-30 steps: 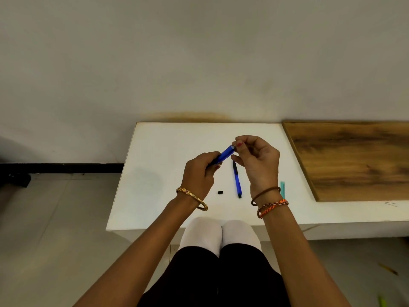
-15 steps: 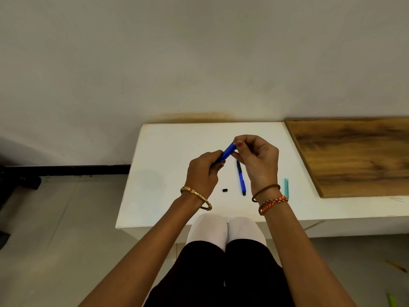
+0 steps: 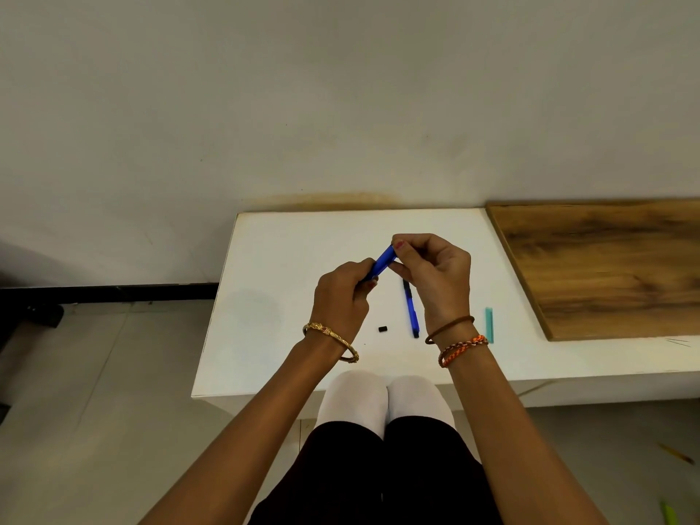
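Note:
I hold a blue pen barrel [image 3: 382, 262] above the white table [image 3: 288, 259]. My left hand [image 3: 342, 297] grips its lower end, fingers curled round it. My right hand [image 3: 432, 274] pinches the upper end with thumb and fingertips. A second blue pen with a black end [image 3: 411, 312] lies on the table below my right hand. A small black cap piece [image 3: 383, 329] lies on the table between my wrists. A teal stick [image 3: 489, 323] lies to the right of my right wrist.
A brown wooden board [image 3: 606, 267] covers the right part of the table top. The table stands against a pale wall [image 3: 341, 108]. My knees [image 3: 384, 403] sit at the table's near edge. Grey floor [image 3: 94, 373] lies to the left.
The view shifted slightly, so the table sits a little further right in the frame. Both hands keep their hold on the blue pen barrel in much the same pose.

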